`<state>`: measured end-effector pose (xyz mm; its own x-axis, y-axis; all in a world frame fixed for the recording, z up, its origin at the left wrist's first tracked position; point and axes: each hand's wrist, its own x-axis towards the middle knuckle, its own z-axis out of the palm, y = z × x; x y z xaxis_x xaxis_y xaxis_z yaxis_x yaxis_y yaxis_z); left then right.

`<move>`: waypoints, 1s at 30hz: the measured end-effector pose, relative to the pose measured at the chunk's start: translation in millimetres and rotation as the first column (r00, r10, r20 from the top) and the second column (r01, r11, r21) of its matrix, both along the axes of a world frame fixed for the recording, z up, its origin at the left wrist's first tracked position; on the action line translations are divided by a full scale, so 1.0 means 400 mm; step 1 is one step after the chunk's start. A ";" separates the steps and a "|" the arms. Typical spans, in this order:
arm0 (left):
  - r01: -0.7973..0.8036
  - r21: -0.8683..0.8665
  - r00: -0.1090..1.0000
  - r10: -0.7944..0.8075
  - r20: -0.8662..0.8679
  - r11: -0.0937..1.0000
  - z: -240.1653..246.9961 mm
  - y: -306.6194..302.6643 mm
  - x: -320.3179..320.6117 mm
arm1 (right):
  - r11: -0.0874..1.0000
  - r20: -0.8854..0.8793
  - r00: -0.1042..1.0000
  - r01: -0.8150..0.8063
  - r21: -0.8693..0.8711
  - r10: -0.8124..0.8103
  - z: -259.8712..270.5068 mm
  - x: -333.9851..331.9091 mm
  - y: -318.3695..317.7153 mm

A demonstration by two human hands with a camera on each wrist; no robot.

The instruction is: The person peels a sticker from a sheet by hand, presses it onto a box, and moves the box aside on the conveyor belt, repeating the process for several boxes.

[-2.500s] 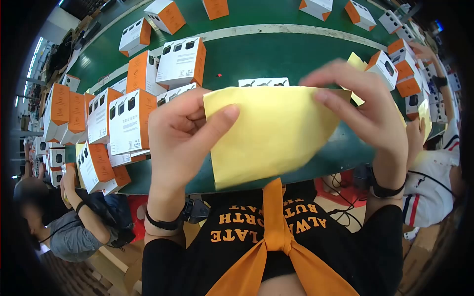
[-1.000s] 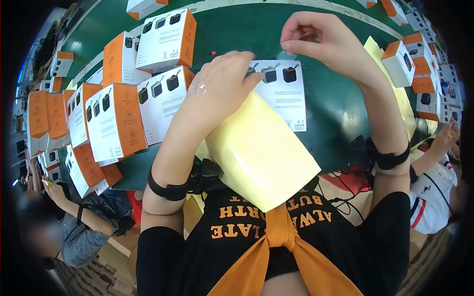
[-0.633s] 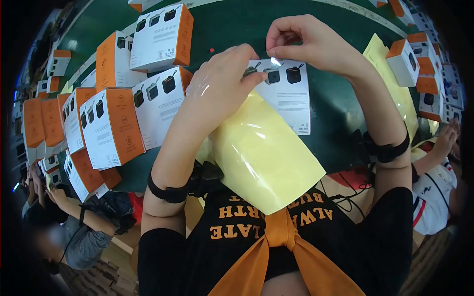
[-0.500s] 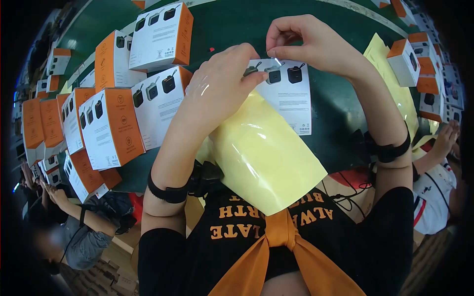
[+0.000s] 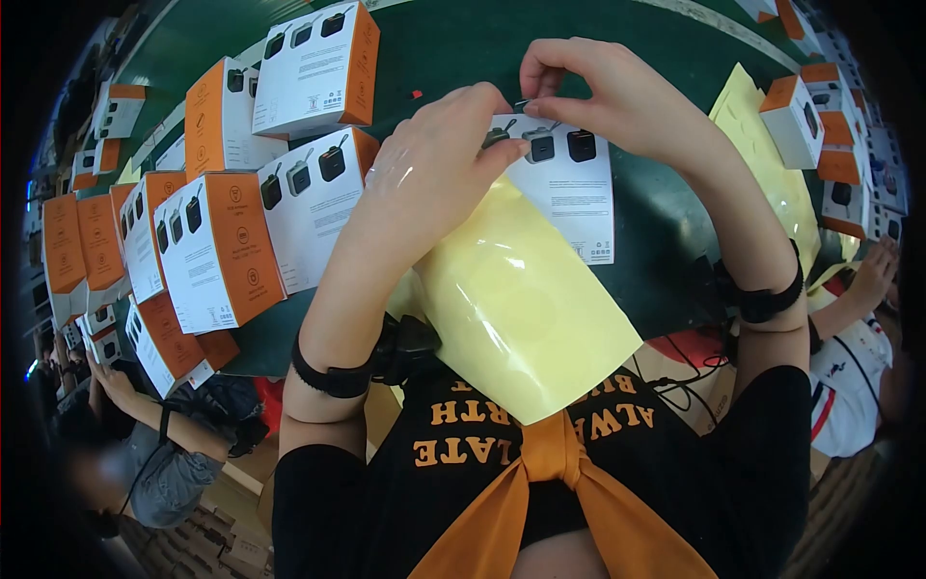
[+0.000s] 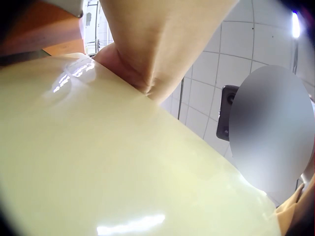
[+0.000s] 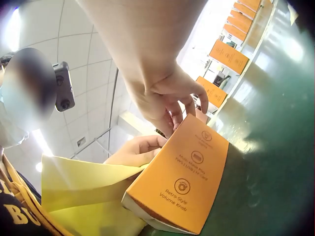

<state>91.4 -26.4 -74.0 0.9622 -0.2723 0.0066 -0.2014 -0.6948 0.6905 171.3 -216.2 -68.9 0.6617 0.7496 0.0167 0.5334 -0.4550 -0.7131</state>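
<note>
A white and orange speaker box with printed speakers lies on the green table in front of me. My left hand holds a glossy yellow sticker sheet, which hangs from under the palm toward my shirt. Its thumb and fingertips reach the box's upper left corner. Shiny clear film shows on the back of this hand. At the box's top edge my right hand pinches a small clear sticker between thumb and forefinger. In the right wrist view the box's orange side stands just below the right fingers.
Several similar boxes stand and lean close by my left forearm. On the right are more yellow sheets and a stack of boxes. Other people sit on both sides. A red scrap lies beyond my left hand.
Earlier both hands held the yellow sheet up. Since then it has swung down under my left hand, and my right hand has brought a clear sticker to the box's top edge.
</note>
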 end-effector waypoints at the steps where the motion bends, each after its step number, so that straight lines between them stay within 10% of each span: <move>1: -0.002 0.005 1.000 0.002 -0.001 1.000 0.000 0.000 0.000 | 1.000 0.001 1.000 0.000 0.001 0.000 0.006 -0.004 0.001; 4: 0.000 0.005 1.000 0.000 -0.030 1.000 0.002 0.000 0.000 | 0.995 -0.102 0.991 0.082 -0.065 -0.088 0.007 -0.008 -0.004; 7: -0.001 0.002 1.000 0.001 -0.009 1.000 -0.002 0.001 0.000 | 0.976 0.642 0.757 0.211 -0.061 -0.124 -0.027 0.002 -0.035; 12: -0.011 0.028 1.000 0.011 -0.010 1.000 -0.002 -0.001 -0.001 | 0.993 0.381 0.920 0.057 0.102 -0.092 -0.054 -0.060 -0.004; 14: -0.028 0.028 0.999 0.029 -0.032 0.999 0.009 -0.003 -0.001 | 0.984 -0.179 0.969 0.157 -0.083 -0.170 -0.049 -0.016 -0.022; 16: -0.055 0.046 0.992 0.060 -0.108 0.997 0.016 -0.006 -0.002 | 0.910 -0.127 0.965 0.167 -0.379 -0.230 -0.027 0.000 -0.026; 18: -0.061 0.005 0.998 0.061 0.020 0.998 -0.022 0.000 -0.013 | 0.972 0.438 0.868 0.217 0.089 -0.234 -0.034 -0.028 -0.028; 19: -0.052 -0.037 0.989 0.057 0.133 0.998 -0.022 0.005 -0.015 | 0.978 0.322 0.930 0.129 0.163 -0.176 -0.030 -0.058 -0.010; 20: -0.052 -0.033 0.983 0.057 0.176 0.998 0.004 0.011 -0.020 | 0.974 0.533 0.843 0.053 -0.220 0.074 -0.040 -0.080 -0.003; 22: -0.172 -0.137 0.966 0.194 0.171 0.976 0.061 0.037 -0.054 | 0.966 0.667 0.745 0.175 -0.191 -0.003 -0.030 -0.092 -0.026; 30: -0.362 -0.571 0.873 0.483 0.071 0.737 0.184 0.109 -0.134 | 0.894 0.426 0.849 -0.112 -0.433 0.312 0.066 -0.078 0.000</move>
